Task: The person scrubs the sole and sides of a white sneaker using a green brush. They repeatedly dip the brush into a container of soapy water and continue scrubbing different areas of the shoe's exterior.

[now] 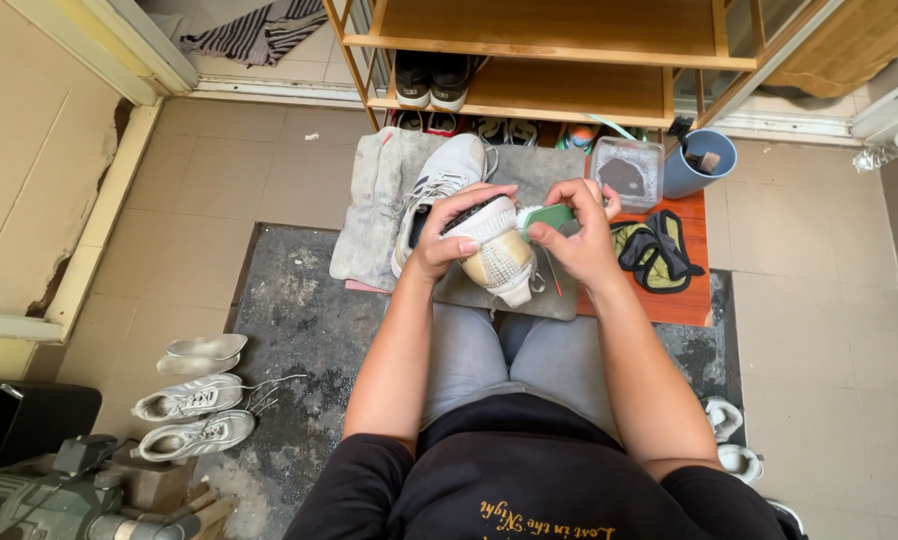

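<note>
Sneaker — left hand clamps it sole-up, right hand pinches green brush; short strokes, firm grip advisable.

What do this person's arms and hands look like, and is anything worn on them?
Both arms are bare from the short black sleeves down. The left hand and right hand wear no gloves, and no watch, bracelet or ring shows. The fingernails look short and unpainted. The black top carries yellow script lettering on the chest.
</note>
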